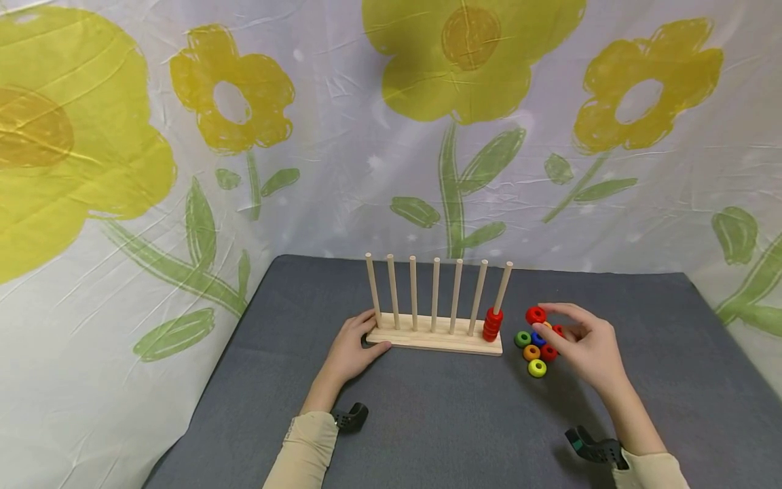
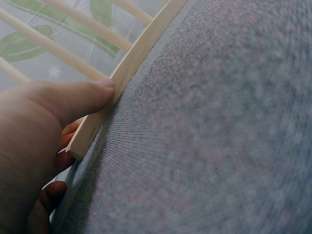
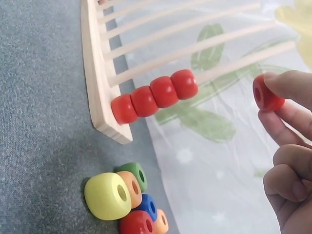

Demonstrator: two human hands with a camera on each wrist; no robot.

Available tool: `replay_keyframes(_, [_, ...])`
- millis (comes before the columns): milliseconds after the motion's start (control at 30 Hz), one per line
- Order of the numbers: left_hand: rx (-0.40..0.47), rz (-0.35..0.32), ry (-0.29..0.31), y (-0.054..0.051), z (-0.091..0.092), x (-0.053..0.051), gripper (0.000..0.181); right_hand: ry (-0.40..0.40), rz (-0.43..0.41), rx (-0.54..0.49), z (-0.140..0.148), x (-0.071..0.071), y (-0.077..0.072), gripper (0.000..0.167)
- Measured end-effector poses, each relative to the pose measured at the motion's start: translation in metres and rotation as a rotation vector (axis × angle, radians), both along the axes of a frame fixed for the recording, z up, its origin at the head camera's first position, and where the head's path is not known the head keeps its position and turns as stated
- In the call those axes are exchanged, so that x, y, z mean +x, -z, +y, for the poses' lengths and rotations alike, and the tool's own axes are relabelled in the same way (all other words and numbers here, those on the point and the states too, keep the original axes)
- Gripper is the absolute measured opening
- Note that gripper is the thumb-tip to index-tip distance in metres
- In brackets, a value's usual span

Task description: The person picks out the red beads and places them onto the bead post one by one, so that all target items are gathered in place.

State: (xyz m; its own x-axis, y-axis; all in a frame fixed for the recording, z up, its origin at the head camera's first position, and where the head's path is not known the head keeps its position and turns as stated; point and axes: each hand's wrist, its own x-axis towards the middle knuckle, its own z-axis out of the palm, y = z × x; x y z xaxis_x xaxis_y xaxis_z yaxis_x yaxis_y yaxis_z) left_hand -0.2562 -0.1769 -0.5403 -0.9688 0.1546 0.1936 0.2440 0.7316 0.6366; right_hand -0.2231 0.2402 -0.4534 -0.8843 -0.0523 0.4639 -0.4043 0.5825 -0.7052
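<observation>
Facing a flower-printed backdrop across a dark grey tablecloth, gripping the left end of a seven-peg wooden bead rack between thumb and fingers of the left hand. With the right hand, right of the rightmost peg, near a loose bead cluster and a threaded stack of four red beads, pinching a single red bead clear of the tablecloth.

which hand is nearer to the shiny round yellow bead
Right. The right hand is just right of the yellow bead, pinching a round red bead; the left hand is farther, holding the left end of the pale wooden peg rack.
</observation>
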Motion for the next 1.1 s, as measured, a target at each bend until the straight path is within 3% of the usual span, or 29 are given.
replay_keyframes(1100, [0.008, 0.010, 0.012, 0.000, 0.000, 0.000, 0.069, -0.034, -0.002, -0.039, -0.010, -0.008, -0.009, 0.038])
